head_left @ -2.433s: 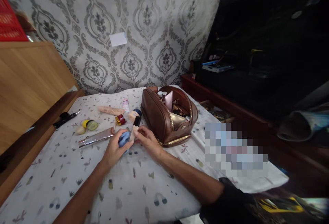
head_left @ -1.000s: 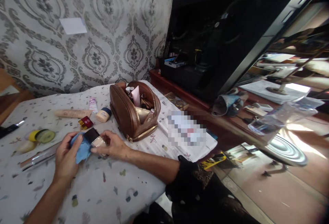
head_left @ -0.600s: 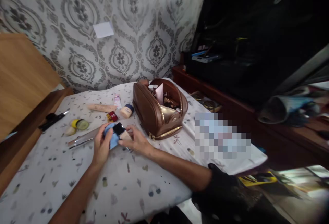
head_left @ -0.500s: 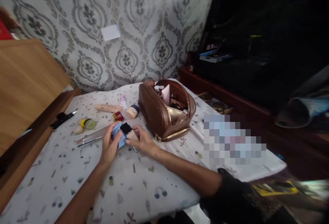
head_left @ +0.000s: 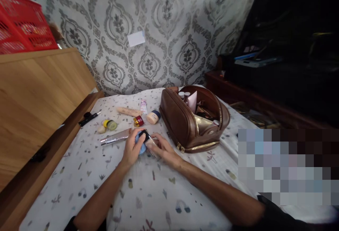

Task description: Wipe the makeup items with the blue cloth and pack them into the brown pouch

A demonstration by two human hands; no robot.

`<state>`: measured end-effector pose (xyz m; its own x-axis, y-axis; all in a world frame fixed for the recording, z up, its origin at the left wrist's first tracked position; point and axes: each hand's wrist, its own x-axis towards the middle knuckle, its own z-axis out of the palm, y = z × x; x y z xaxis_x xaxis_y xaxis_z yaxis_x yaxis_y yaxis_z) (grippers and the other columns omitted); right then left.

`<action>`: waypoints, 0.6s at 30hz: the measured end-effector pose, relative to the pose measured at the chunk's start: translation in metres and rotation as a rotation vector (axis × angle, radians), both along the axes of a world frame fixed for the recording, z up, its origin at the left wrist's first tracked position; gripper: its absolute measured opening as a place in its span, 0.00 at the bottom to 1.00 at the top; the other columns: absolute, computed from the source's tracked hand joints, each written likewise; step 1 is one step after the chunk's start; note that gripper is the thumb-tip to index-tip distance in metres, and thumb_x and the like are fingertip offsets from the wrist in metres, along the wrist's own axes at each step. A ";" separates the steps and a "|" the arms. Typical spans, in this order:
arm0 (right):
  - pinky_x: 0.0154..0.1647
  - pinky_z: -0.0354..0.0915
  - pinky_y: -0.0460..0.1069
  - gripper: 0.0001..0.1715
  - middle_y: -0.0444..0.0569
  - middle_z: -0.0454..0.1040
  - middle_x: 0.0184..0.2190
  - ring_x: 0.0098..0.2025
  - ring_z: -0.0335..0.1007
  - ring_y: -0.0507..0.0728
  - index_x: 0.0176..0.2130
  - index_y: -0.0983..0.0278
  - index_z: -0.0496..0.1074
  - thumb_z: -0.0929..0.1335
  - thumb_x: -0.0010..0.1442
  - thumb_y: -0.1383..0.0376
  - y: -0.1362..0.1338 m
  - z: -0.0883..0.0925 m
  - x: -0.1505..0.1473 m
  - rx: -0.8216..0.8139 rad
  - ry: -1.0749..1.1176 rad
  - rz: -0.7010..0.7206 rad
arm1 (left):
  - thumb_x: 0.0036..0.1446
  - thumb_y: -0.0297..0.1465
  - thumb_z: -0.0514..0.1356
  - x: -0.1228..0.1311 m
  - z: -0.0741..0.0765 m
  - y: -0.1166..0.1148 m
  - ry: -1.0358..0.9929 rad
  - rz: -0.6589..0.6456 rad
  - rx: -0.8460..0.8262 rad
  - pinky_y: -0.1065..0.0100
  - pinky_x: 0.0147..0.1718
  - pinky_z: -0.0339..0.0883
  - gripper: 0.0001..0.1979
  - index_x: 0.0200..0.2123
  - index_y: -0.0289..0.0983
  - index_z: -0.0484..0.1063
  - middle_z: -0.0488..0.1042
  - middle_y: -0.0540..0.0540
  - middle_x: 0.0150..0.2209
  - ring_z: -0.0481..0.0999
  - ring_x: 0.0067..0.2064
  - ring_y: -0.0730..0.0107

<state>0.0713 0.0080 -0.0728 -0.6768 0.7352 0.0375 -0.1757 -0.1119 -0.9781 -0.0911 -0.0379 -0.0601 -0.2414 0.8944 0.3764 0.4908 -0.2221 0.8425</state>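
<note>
My left hand (head_left: 133, 148) is closed round a crumpled blue cloth (head_left: 142, 149), its thumb at the black cap of a glass foundation bottle (head_left: 150, 142). My right hand (head_left: 167, 152) grips the beige lower part of that bottle, which is tilted. Just right of my hands stands a brown cosmetic bag (head_left: 177, 119), unzipped, with bottles and a pink tube inside. Beyond my left hand lie a silvery-pink tube (head_left: 115, 138), a small red and gold box (head_left: 138, 120), a cream jar with a dark blue lid (head_left: 153, 117) and a beige tube (head_left: 129, 111).
Small yellow and green round items (head_left: 109, 124) and a black slender item (head_left: 90, 118) lie at the left of the patterned sheet (head_left: 148, 195). A wooden panel (head_left: 47, 82) with a red basket (head_left: 26, 22) borders the left. The patterned wall (head_left: 148, 65) stands behind.
My view has swung left, so everything sits further right and more of the red basket shows. My left thumb has shifted from the cloth onto the bottle's cap.
</note>
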 end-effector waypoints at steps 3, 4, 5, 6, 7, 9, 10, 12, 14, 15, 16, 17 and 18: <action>0.30 0.64 0.48 0.29 0.41 0.72 0.28 0.30 0.69 0.54 0.43 0.60 0.66 0.73 0.52 0.45 -0.003 0.003 0.001 -0.095 0.042 0.005 | 0.66 0.44 0.54 -0.001 0.003 -0.001 -0.015 0.032 -0.011 0.61 0.54 0.66 0.16 0.46 0.42 0.75 0.78 0.45 0.45 0.75 0.50 0.62; 0.29 0.66 0.48 0.30 0.41 0.73 0.29 0.30 0.71 0.54 0.44 0.59 0.65 0.73 0.51 0.45 -0.004 0.004 0.000 -0.138 0.063 0.024 | 0.66 0.45 0.53 -0.001 0.004 -0.001 -0.019 0.040 -0.016 0.61 0.53 0.66 0.17 0.46 0.42 0.76 0.78 0.45 0.44 0.76 0.49 0.61; 0.29 0.67 0.49 0.31 0.41 0.73 0.29 0.30 0.72 0.55 0.45 0.59 0.65 0.74 0.51 0.45 -0.005 0.004 0.000 -0.181 0.085 0.042 | 0.67 0.45 0.52 -0.001 0.004 -0.001 -0.022 0.047 -0.018 0.61 0.53 0.66 0.18 0.45 0.42 0.76 0.78 0.45 0.43 0.76 0.49 0.61; 0.28 0.67 0.49 0.32 0.42 0.73 0.30 0.30 0.74 0.55 0.45 0.59 0.64 0.74 0.50 0.45 -0.006 0.005 0.000 -0.218 0.102 0.056 | 0.67 0.46 0.52 0.000 0.005 -0.001 -0.025 0.055 -0.015 0.61 0.53 0.66 0.19 0.45 0.42 0.76 0.78 0.44 0.43 0.76 0.50 0.61; 0.27 0.68 0.49 0.33 0.42 0.73 0.30 0.30 0.75 0.56 0.45 0.59 0.63 0.75 0.49 0.45 -0.007 0.006 0.000 -0.245 0.114 0.061 | 0.67 0.46 0.52 0.000 0.004 -0.001 -0.025 0.069 -0.006 0.60 0.53 0.66 0.19 0.46 0.41 0.75 0.78 0.44 0.44 0.75 0.50 0.61; 0.25 0.66 0.47 0.34 0.41 0.73 0.30 0.29 0.75 0.55 0.45 0.59 0.63 0.76 0.48 0.46 -0.007 0.007 -0.001 -0.261 0.128 0.046 | 0.67 0.45 0.51 0.001 0.003 0.000 -0.020 0.111 0.015 0.59 0.55 0.65 0.18 0.48 0.41 0.73 0.77 0.43 0.47 0.75 0.51 0.61; 0.25 0.65 0.47 0.34 0.41 0.73 0.30 0.28 0.75 0.54 0.46 0.59 0.63 0.76 0.48 0.47 -0.007 0.006 -0.002 -0.256 0.135 0.034 | 0.67 0.44 0.51 0.001 0.002 0.000 -0.016 0.133 0.022 0.59 0.56 0.64 0.18 0.50 0.40 0.72 0.77 0.43 0.49 0.74 0.52 0.61; 0.24 0.63 0.46 0.33 0.41 0.73 0.30 0.28 0.73 0.53 0.46 0.59 0.64 0.76 0.49 0.47 -0.007 0.005 -0.002 -0.246 0.143 0.015 | 0.68 0.42 0.51 0.002 0.002 0.000 -0.006 0.160 0.035 0.59 0.58 0.62 0.17 0.52 0.40 0.69 0.75 0.42 0.52 0.73 0.55 0.60; 0.25 0.62 0.46 0.33 0.42 0.73 0.30 0.27 0.72 0.53 0.48 0.59 0.65 0.74 0.52 0.45 -0.006 0.002 -0.003 -0.233 0.141 -0.004 | 0.67 0.42 0.52 0.002 0.002 0.000 0.002 0.147 0.048 0.58 0.60 0.60 0.17 0.54 0.41 0.68 0.74 0.42 0.55 0.71 0.58 0.60; 0.25 0.62 0.46 0.33 0.43 0.73 0.29 0.27 0.71 0.53 0.49 0.59 0.65 0.73 0.53 0.44 -0.005 0.001 -0.003 -0.216 0.133 -0.010 | 0.67 0.42 0.53 0.003 0.002 -0.001 0.001 0.132 0.055 0.58 0.61 0.59 0.18 0.54 0.41 0.68 0.73 0.42 0.56 0.70 0.59 0.59; 0.26 0.62 0.47 0.32 0.43 0.73 0.29 0.27 0.71 0.53 0.49 0.59 0.65 0.72 0.55 0.43 -0.004 -0.001 -0.003 -0.186 0.122 -0.014 | 0.66 0.42 0.54 0.003 0.003 -0.001 -0.002 0.116 0.058 0.58 0.61 0.59 0.18 0.55 0.41 0.68 0.73 0.41 0.56 0.70 0.59 0.59; 0.26 0.63 0.47 0.32 0.43 0.73 0.28 0.27 0.70 0.53 0.50 0.59 0.65 0.71 0.56 0.42 -0.003 -0.002 -0.003 -0.145 0.108 -0.015 | 0.66 0.42 0.54 0.003 0.003 -0.001 -0.007 0.102 0.058 0.58 0.61 0.59 0.18 0.54 0.41 0.68 0.73 0.41 0.56 0.70 0.59 0.59; 0.27 0.63 0.48 0.32 0.42 0.72 0.27 0.27 0.69 0.53 0.50 0.59 0.66 0.70 0.56 0.42 -0.002 -0.003 -0.003 -0.099 0.096 -0.015 | 0.66 0.42 0.54 0.003 0.004 -0.001 -0.015 0.095 0.055 0.58 0.61 0.59 0.18 0.54 0.41 0.69 0.73 0.42 0.56 0.70 0.59 0.59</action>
<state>0.0682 0.0056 -0.0761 -0.6625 0.7485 0.0285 -0.2704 -0.2035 -0.9410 -0.0880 -0.0392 -0.0561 -0.3302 0.8454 0.4198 0.4995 -0.2208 0.8377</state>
